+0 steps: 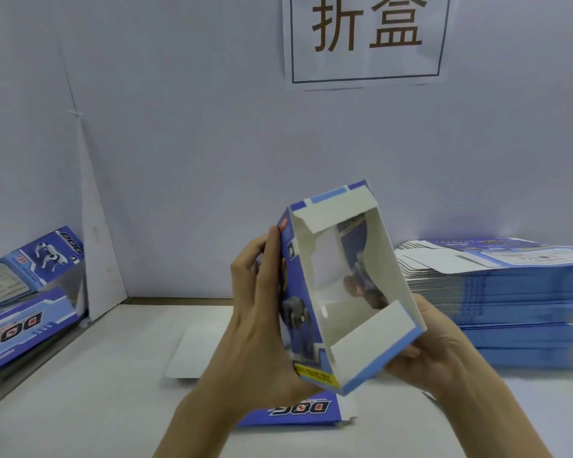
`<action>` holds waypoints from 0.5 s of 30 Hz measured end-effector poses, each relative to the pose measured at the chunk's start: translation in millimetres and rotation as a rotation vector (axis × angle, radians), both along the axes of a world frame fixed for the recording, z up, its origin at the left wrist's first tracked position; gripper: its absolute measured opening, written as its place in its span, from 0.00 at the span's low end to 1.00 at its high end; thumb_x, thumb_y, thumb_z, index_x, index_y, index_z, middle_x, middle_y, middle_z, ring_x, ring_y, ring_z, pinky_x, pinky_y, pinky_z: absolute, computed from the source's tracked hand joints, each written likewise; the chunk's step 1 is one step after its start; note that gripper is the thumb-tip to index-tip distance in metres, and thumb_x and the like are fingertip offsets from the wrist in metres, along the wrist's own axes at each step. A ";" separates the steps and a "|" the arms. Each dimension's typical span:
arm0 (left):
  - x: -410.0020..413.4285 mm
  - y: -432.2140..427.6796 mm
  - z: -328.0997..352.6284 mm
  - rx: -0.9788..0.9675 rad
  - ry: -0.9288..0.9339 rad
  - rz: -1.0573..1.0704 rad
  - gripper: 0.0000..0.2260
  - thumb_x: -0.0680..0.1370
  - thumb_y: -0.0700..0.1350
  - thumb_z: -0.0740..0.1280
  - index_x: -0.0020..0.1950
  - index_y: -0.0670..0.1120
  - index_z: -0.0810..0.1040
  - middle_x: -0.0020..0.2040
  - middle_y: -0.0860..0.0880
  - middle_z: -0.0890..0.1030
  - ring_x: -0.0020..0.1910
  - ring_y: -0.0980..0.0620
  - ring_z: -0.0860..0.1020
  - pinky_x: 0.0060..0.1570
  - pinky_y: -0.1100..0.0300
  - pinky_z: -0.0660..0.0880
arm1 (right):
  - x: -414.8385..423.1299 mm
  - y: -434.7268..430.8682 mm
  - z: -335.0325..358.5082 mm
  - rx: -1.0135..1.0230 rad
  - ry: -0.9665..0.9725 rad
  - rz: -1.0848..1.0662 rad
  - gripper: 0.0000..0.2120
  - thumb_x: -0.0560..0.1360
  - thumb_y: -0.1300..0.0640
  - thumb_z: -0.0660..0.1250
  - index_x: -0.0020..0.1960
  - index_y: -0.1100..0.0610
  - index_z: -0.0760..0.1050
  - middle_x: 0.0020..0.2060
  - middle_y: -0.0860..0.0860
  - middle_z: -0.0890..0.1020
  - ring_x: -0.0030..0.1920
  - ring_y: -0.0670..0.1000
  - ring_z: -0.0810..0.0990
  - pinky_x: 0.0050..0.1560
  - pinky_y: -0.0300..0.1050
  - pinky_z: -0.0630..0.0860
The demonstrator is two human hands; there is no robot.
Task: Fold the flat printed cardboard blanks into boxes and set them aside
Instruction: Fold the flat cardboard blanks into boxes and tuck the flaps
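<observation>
Holding one open-ended box [351,282] above the table [96,375]: my left hand [262,312] grips its printed side, my right hand [434,345] grips its lower corner. One flat blank [298,414] lies beneath; one stack of blanks [510,302] right; two folded boxes [37,259] left.

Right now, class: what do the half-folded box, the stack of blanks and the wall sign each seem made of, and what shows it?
Half-folded box: thin cardboard, blue print outside, matte white inside; its flaps hold sharp creases. Stack of blanks: likely the same printed card, seen as thin layered edges. Wall sign: probably plain paper, flat, with printed characters.
</observation>
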State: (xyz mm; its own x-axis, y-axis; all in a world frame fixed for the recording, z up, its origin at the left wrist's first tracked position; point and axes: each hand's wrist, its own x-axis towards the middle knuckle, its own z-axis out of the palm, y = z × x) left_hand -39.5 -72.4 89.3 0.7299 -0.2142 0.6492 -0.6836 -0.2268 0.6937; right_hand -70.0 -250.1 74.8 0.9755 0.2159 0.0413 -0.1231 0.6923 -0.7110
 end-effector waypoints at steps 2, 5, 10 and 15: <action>-8.1 5.4 -3.5 0.101 -0.157 0.031 0.41 0.68 0.34 0.76 0.73 0.42 0.55 0.63 0.50 0.67 0.60 0.71 0.68 0.57 0.77 0.64 | 1.4 4.9 4.4 0.004 -0.022 -0.076 0.24 0.39 0.60 0.87 0.33 0.60 0.83 0.28 0.53 0.77 0.13 0.43 0.60 0.13 0.29 0.53; 3.1 21.7 -21.4 0.203 -0.369 0.101 0.59 0.57 0.49 0.83 0.75 0.40 0.47 0.70 0.36 0.56 0.73 0.57 0.57 0.63 0.77 0.61 | 2.0 2.4 9.2 -0.126 -0.079 -0.292 0.07 0.63 0.53 0.75 0.33 0.56 0.81 0.25 0.49 0.74 0.15 0.42 0.62 0.12 0.30 0.56; 16.8 35.2 -24.7 0.215 -0.394 0.122 0.56 0.63 0.69 0.72 0.78 0.56 0.40 0.76 0.45 0.50 0.76 0.54 0.52 0.69 0.55 0.65 | -6.6 -9.6 14.7 -0.390 -0.257 -0.715 0.11 0.72 0.54 0.70 0.52 0.56 0.83 0.29 0.47 0.79 0.21 0.43 0.70 0.18 0.33 0.65; 12.8 32.9 -27.4 0.383 -0.378 0.221 0.53 0.61 0.69 0.69 0.78 0.57 0.46 0.73 0.54 0.57 0.72 0.53 0.59 0.69 0.55 0.57 | -1.9 -19.1 4.0 -0.588 -0.466 -1.135 0.13 0.75 0.59 0.71 0.55 0.44 0.82 0.36 0.41 0.84 0.25 0.46 0.77 0.20 0.39 0.75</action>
